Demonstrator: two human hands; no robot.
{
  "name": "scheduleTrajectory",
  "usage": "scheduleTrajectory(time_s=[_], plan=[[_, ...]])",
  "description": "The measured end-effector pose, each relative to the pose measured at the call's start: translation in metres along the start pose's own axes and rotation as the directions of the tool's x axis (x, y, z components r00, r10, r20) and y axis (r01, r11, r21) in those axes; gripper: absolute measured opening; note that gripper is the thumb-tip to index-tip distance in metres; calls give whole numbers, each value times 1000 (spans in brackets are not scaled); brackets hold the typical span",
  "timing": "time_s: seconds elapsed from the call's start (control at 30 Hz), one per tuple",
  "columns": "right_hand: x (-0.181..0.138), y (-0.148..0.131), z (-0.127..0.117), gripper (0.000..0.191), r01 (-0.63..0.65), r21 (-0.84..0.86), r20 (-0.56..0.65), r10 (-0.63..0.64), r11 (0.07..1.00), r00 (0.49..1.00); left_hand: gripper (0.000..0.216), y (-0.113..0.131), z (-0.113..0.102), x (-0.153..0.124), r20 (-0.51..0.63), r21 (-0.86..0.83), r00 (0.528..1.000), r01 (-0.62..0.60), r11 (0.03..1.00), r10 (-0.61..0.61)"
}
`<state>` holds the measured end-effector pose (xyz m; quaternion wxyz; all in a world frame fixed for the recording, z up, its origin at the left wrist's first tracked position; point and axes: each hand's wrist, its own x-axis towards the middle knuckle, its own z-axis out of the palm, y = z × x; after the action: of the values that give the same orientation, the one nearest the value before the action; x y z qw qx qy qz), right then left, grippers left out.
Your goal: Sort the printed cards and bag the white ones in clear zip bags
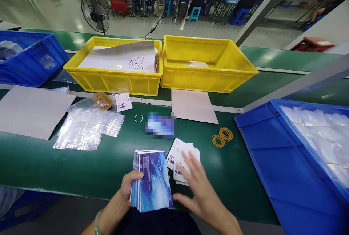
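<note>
A fanned stack of blue printed booklets [155, 182] rests in my left hand [131, 187], its thumb pressed on the stack's left edge. To the right, my right hand [200, 191] is open with fingers spread, slightly smeared by motion. It partly covers several white printed cards [188, 151] on the green table. Beyond the stack lies a small blue-purple item [160, 125], pixelated so that its print cannot be read. A thin white ring [138, 118] is beside it. Looped rubber bands [223, 137] lie to the right of the cards.
Clear plastic bags [84, 129] and a bundle of rubber bands [103, 101] are at left. Two yellow bins, one with papers [113, 82] and another [209, 80], line the back. A blue crate [261, 155] borders the right; another blue crate [29, 67] stands far left.
</note>
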<state>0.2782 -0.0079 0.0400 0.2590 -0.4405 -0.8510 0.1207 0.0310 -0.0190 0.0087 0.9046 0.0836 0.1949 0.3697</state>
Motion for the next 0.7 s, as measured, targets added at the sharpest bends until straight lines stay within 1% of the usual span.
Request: scheduleTrajectory(time_s=[0.03, 0.07, 0.13, 0.2, 0.27, 0.3, 0.33, 0.37, 0.4, 0.43, 0.47, 0.5, 0.53, 0.57, 0.6, 0.63, 0.7], plan=[[1, -7, 0, 54, 149, 21, 74, -150, 989, 986, 42, -1, -3, -1, -13, 13, 1000, 2, 1000, -2], [2, -12, 0, 46, 252, 52, 112, -257, 966, 960, 41, -2, -5, -2, -18, 25, 1000, 5, 1000, -5], [6, -21, -6, 34, 360, 110, 107, -371, 926, 922, 40, -3, -8, -3, -15, 41, 1000, 13, 999, -12], [10, -24, -14, 28, 395, 173, 72, -412, 902, 908, 40, -4, -10, -3, 0, 36, 1000, 26, 999, -26], [10, -24, -24, 32, 392, 269, 62, -422, 880, 905, 41, -4, -11, -2, 24, 2, 999, 31, 1000, -31], [8, -24, -29, 35, 370, 346, 40, -407, 862, 913, 42, -3, -11, -1, 31, -18, 999, 21, 1000, -20], [5, -25, -33, 35, 321, 436, -2, -356, 841, 934, 44, -3, -10, 0, 34, -36, 999, 0, 999, 1], [1, -25, -36, 32, 243, 523, -58, -250, 817, 967, 47, -2, -9, 1, 36, -50, 999, -27, 998, 29], [-3, -26, -37, 26, 134, 602, -112, -84, 787, 990, 52, -1, -7, 3, 38, -56, 998, -52, 997, 54], [-5, -27, -37, 21, 2, 669, -140, 124, 743, 982, 57, 0, -6, 3, 42, -55, 997, -68, 996, 71], [-6, -28, -34, 21, -143, 719, -131, 335, 680, 933, 60, 0, -4, 4, 47, -51, 996, -78, 996, 80], [-6, -29, -31, 25, -281, 751, -87, 511, 598, 855, 61, 1, -2, 4, 49, -41, 995, -84, 996, 86], [-3, -30, -26, 29, -393, 771, -21, 636, 501, 771, 58, 0, -1, 4, 46, -23, 995, -89, 996, 90], [2, -31, -20, 32, -468, 785, 53, 708, 406, 704, 54, -1, -1, 3, 36, 2, 995, -95, 995, 95], [7, -32, -13, 33, -517, 794, 132, 739, 321, 661, 50, -3, -2, 3, 23, 30, 995, -100, 995, 99], [13, -33, -6, 34, -548, 798, 202, 745, 252, 636, 48, -5, -2, 2, 8, 59, 995, -104, 993, 104], [23, -35, 7, 36, -593, 793, 335, 712, 140, 617, 48, -11, -3, 1, -24, 112, 994, -101, 989, 105]])
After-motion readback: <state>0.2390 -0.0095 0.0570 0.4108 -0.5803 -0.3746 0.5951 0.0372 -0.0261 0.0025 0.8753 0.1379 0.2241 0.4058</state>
